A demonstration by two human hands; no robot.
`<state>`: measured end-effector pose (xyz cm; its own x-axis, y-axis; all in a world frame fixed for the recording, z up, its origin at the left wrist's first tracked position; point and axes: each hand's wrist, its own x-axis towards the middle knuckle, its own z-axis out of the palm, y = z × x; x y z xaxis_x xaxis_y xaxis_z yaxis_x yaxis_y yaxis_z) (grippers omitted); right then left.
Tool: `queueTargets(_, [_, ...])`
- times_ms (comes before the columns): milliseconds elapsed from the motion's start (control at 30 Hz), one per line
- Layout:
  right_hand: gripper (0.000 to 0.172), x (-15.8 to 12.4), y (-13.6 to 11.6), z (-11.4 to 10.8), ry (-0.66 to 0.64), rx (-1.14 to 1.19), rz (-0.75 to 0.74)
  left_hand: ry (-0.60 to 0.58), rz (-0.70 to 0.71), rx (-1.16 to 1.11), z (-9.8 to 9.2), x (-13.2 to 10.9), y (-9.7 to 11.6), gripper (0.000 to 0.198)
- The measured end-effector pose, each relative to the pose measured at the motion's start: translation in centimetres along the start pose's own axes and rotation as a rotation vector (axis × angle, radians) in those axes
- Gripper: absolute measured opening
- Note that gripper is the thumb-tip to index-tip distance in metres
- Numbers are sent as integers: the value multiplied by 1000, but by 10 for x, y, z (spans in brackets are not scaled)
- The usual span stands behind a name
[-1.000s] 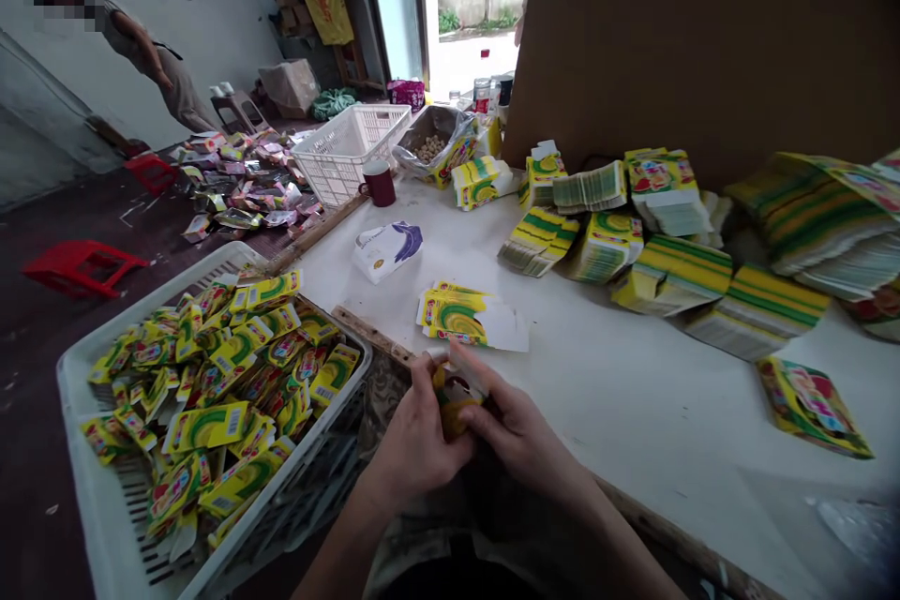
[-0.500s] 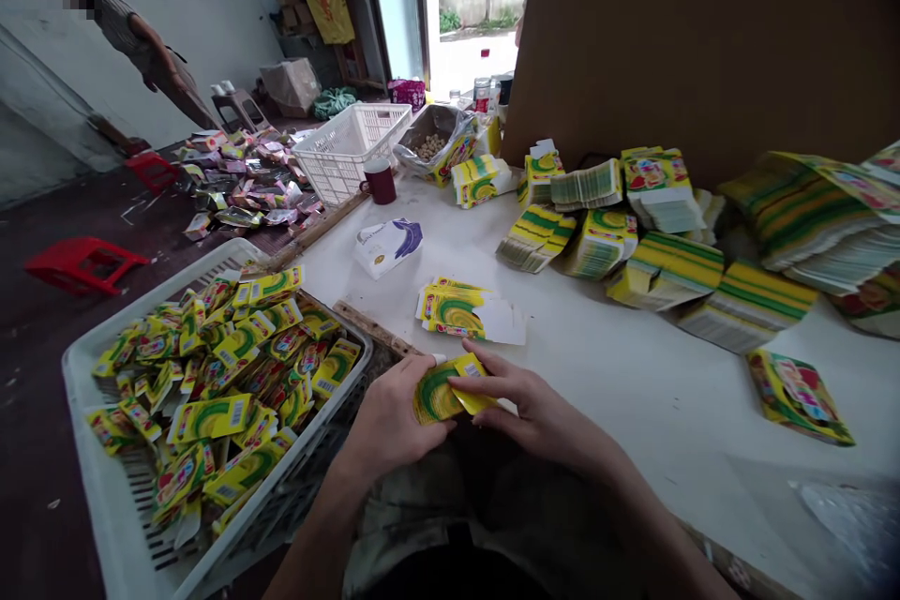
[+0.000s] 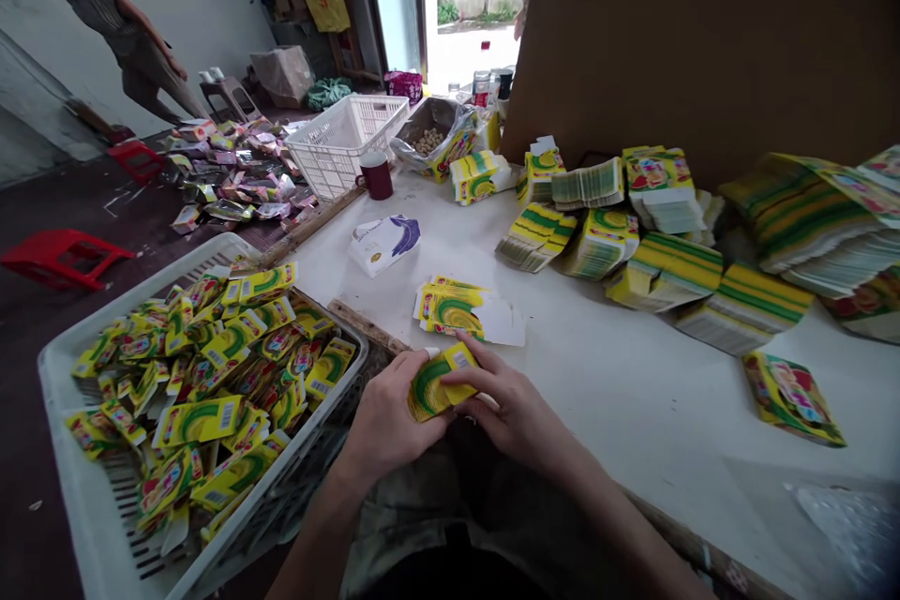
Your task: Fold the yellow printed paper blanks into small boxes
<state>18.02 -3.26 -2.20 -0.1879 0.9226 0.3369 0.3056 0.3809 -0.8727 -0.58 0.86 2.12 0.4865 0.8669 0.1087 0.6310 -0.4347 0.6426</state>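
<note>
Both of my hands grip one small yellow and green carton (image 3: 437, 383) at the near edge of the white table (image 3: 605, 384). My left hand (image 3: 386, 417) holds its left side with the thumb on top. My right hand (image 3: 510, 408) pinches its right end. Just beyond lies a small pile of flat yellow carton blanks (image 3: 464, 311). To my left a white plastic crate (image 3: 91, 525) holds several folded yellow cartons (image 3: 211, 375).
Stacks of flat printed blanks (image 3: 675, 253) line the table's back right before a brown cardboard sheet (image 3: 689, 28). A white basket (image 3: 344, 145), a dark red mug (image 3: 378, 176) and a white packet (image 3: 385, 244) stand farther back. A person (image 3: 127, 37) stands far left near red stools (image 3: 60, 255).
The carton has turned from edge-on between my fingers to flat, showing its yellow and green face. The person at the far left has straightened and shifted.
</note>
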Motion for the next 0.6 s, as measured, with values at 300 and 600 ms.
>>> queueTargets(300, [33, 49, 45, -17, 208, -373, 359, 888, -200, -913, -50, 26, -28, 30])
queueTargets(600, [22, 58, 54, 4, 240, -497, 411, 709, -648, -1356, -19, 20, -34, 15])
